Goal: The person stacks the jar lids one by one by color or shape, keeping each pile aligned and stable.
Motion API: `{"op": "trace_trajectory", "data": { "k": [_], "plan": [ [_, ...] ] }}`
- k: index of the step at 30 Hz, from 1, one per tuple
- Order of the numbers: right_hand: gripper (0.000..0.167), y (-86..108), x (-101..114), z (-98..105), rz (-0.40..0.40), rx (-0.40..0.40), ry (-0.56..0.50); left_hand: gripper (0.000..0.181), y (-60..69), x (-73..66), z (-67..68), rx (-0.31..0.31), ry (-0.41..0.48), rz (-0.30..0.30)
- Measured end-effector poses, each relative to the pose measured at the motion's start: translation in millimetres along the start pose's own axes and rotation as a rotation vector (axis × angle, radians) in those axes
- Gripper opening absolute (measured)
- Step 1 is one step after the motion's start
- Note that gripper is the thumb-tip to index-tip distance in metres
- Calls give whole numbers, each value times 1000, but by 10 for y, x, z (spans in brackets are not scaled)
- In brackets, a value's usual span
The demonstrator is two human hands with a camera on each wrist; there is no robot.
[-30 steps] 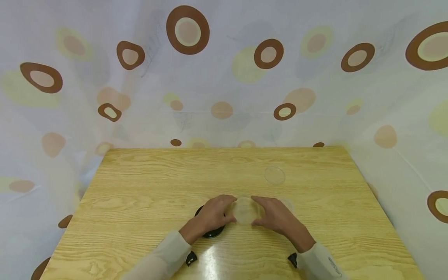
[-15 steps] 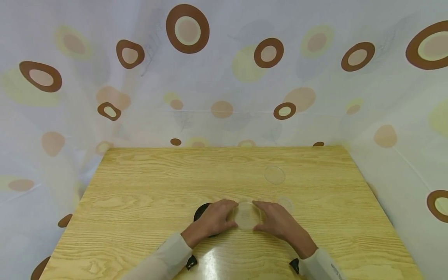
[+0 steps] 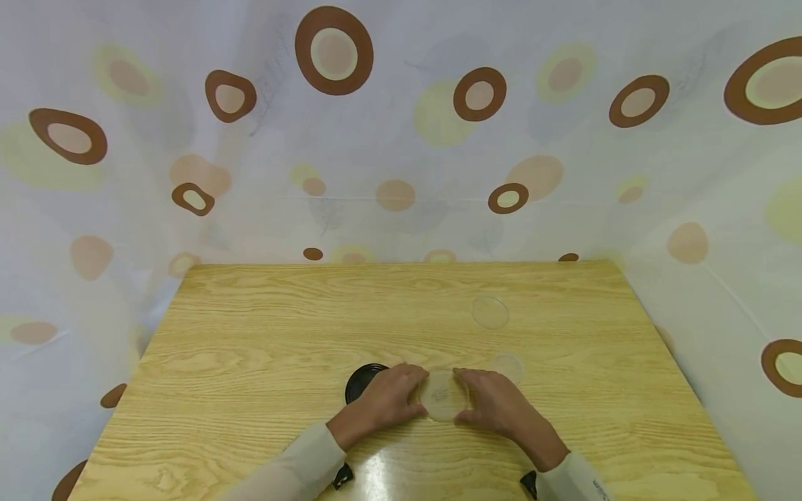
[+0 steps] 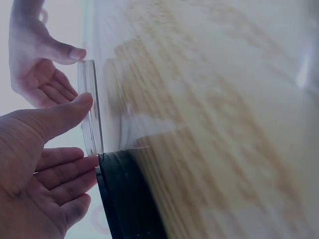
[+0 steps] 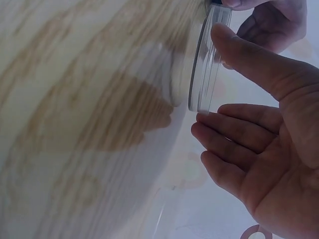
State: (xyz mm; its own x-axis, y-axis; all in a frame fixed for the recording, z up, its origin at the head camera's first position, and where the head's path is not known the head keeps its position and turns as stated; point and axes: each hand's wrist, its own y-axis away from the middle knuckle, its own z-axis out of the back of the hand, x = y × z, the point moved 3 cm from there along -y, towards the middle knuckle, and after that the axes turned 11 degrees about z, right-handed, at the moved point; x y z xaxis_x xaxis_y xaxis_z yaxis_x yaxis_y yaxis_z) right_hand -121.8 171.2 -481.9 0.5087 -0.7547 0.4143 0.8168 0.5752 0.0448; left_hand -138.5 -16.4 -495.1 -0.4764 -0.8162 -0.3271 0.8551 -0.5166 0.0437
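Head view: the clear round dish lies directly between my left hand and right hand, neither noticeably nearer; its circular outline shows no long axis. Whether it touches the counter, I cannot tell. A black disc is partly hidden behind my left hand. Left wrist view: dish edge-on, left thumb and fingertips pinching its rim. Right wrist view: right thumb and fingertips grip the opposite side, the hands apart.

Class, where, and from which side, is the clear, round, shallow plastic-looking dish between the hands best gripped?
Probably grip the dish by its rim, from left and right at once: it is round, shallow and roughly level, so opposite edges offer balanced holds. The left hand and right hand grip it thus.
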Motion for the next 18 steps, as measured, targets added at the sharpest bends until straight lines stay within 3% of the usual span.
{"op": "trace_trajectory", "data": {
  "k": [18],
  "plan": [
    [74, 18, -9, -75, 16, -16, 18, 57, 4, -24, -53, 5, -44, 5]
  ]
}}
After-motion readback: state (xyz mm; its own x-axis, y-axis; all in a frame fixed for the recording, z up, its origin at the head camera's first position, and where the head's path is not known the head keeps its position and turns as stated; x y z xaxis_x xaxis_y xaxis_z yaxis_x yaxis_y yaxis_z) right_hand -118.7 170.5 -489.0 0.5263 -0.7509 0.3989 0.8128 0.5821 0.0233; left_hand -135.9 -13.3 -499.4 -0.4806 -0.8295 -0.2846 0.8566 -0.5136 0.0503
